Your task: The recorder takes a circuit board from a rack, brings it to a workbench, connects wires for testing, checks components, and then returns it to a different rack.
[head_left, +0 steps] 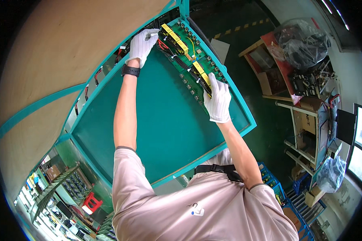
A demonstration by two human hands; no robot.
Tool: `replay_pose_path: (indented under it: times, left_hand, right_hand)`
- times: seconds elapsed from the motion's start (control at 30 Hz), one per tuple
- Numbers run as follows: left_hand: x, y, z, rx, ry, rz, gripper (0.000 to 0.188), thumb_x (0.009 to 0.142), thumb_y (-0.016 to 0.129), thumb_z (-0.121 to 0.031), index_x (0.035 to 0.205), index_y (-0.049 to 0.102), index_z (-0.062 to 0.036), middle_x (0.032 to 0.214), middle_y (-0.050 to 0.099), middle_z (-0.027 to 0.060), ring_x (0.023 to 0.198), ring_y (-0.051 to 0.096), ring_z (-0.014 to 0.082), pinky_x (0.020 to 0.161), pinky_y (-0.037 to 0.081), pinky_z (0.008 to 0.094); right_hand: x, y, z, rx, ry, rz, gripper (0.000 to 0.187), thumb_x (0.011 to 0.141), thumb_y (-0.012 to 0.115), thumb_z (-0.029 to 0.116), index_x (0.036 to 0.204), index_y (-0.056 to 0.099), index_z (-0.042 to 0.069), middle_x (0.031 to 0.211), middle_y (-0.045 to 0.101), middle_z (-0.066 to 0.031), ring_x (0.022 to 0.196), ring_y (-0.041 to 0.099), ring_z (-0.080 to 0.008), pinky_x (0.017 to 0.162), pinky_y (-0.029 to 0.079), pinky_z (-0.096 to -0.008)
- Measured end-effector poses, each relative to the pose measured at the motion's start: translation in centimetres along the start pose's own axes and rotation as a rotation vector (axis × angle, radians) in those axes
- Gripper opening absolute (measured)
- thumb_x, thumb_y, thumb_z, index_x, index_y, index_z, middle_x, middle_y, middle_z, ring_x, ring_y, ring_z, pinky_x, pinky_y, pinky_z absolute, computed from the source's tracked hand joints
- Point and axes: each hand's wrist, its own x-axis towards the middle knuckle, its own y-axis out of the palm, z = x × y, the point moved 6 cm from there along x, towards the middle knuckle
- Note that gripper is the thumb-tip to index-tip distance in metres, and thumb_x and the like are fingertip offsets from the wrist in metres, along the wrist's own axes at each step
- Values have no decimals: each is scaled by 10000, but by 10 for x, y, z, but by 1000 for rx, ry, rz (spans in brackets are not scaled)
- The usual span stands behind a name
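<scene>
A green circuit board point(203, 52) with yellow block-shaped parts point(175, 39) lies along the far right side of a teal-framed bench with a green top point(161, 116). Over it runs a black cable bundle point(184, 64), tied with white ties, with red wires point(162, 45) at its far end. My left hand point(141, 46), in a white striped glove, is at that far end by the wires; its fingers are pinched, and what they hold is unclear. My right hand point(219, 99), gloved likewise, closes round the near end of the cable bundle, next to a yellow part.
A wooden panel point(48, 52) rises along the left, with black fittings point(122, 48) beside the bench frame. Behind the board runs a corrugated black hose point(203, 36). To the right stand a shelf cart point(297, 132) and plastic-covered goods point(301, 44). A red stool point(92, 203) is lower left.
</scene>
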Motion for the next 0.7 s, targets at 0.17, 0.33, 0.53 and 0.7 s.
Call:
replay_pose_path:
  times: [0.17, 0.33, 0.53, 0.7]
  left_hand:
    - [7, 0, 2, 238, 214, -110, 222, 928, 742, -288, 1117, 795, -183, 1009, 780, 92, 816, 729, 235, 770, 573, 357]
    - [7, 1, 10, 254, 271, -201, 194, 923, 756, -327, 1055, 801, -193, 976, 774, 72, 835, 718, 242, 786, 568, 371]
    - [3, -2, 20, 197, 193, -253, 207, 926, 756, -330, 1051, 801, -171, 989, 775, 61, 845, 718, 250, 796, 571, 372]
    - [-4, -1, 18, 115, 162, -294, 224, 930, 754, -311, 1057, 796, -131, 1019, 783, 83, 867, 737, 244, 813, 579, 364]
  right_hand:
    - [6, -2, 1, -11, -23, -23, 768, 736, 813, 32, 1458, 555, 78, 1112, 665, -133, 985, 629, -337, 868, 537, -437]
    - [11, -2, -2, 29, -18, -10, 736, 749, 803, -3, 1441, 568, 80, 1125, 672, -150, 1003, 638, -359, 887, 547, -442]
    - [12, -1, -2, 7, -34, 6, 782, 740, 829, 45, 1465, 540, 83, 1098, 656, -131, 994, 625, -328, 878, 525, -436]
    - [12, -1, -4, 18, -28, 4, 776, 743, 833, 50, 1461, 540, 84, 1104, 657, -134, 1001, 625, -331, 886, 524, -436]
